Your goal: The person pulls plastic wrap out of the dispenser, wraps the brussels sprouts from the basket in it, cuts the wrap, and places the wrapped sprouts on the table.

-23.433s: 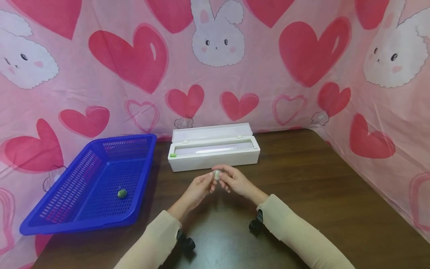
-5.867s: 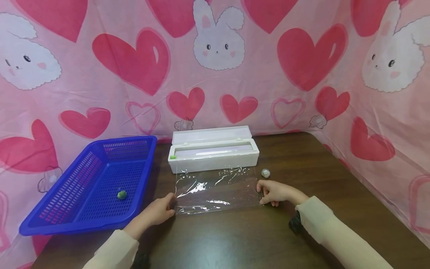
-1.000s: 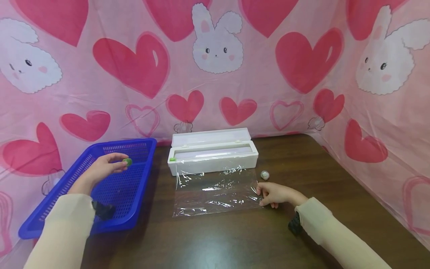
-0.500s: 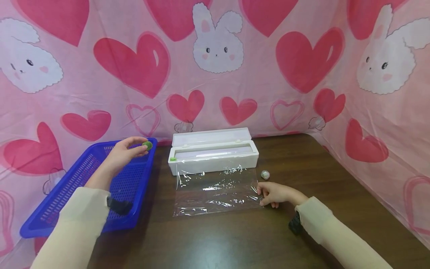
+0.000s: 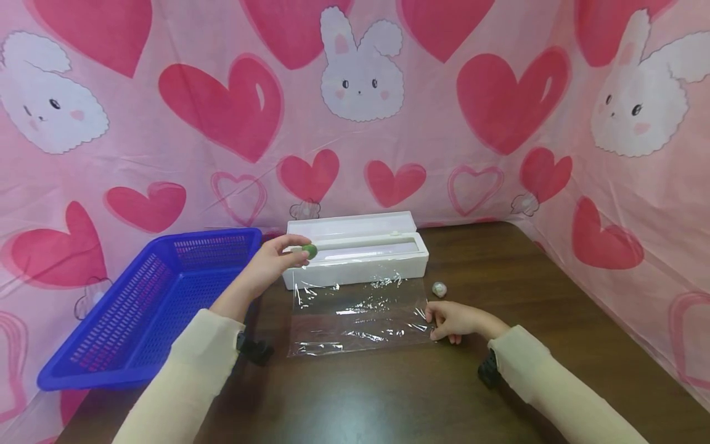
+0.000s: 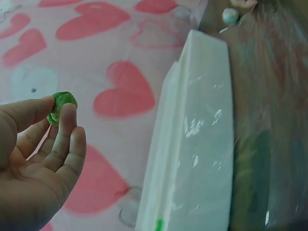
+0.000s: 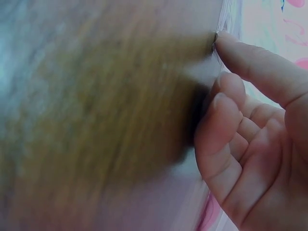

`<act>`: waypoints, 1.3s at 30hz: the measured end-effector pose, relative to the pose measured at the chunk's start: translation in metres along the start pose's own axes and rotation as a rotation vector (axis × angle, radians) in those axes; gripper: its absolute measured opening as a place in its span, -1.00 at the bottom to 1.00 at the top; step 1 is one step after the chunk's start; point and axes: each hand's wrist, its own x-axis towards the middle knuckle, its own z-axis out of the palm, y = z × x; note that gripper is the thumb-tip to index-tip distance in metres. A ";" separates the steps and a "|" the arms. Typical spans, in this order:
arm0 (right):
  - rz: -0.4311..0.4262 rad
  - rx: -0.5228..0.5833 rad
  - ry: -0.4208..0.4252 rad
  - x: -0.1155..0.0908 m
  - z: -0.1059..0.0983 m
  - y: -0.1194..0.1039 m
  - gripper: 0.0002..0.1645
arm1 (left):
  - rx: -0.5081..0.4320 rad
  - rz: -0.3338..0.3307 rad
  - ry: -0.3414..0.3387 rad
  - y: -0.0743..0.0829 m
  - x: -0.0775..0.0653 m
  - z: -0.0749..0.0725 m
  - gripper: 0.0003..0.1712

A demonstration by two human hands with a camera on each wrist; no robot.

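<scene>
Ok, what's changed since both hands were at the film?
The left hand let go of the left edge of the clear film, took the green sprout from the blue basket and carried it rightward; in the head view it shows against the left end of the white box. Unchanged: the right hand at the film's right edge, and the whitish ball beside the box.

blue basket [image 5: 185, 290], white box [image 5: 360, 271], green sprout [image 6: 63, 100], pink backdrop [image 5: 427, 105] (red hearts [image 5: 227, 108])
</scene>
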 end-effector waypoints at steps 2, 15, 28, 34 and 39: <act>0.003 0.000 0.002 0.000 0.001 0.000 -0.67 | -0.009 -0.012 -0.016 0.000 0.002 0.010 -0.62; 0.018 -0.007 0.006 0.000 0.001 -0.002 -0.66 | 0.006 -0.027 -0.129 -0.020 0.009 0.065 -0.66; 0.026 -0.005 0.009 -0.001 -0.001 -0.002 -0.66 | 0.120 0.018 -0.226 -0.045 0.003 0.104 -0.69; 0.023 -0.002 0.009 -0.001 -0.001 -0.001 -0.66 | 0.228 0.026 -0.229 -0.057 0.000 0.120 -0.62; 0.016 0.005 0.005 -0.001 0.000 -0.001 -0.66 | 0.256 0.021 -0.229 -0.067 -0.003 0.129 -0.66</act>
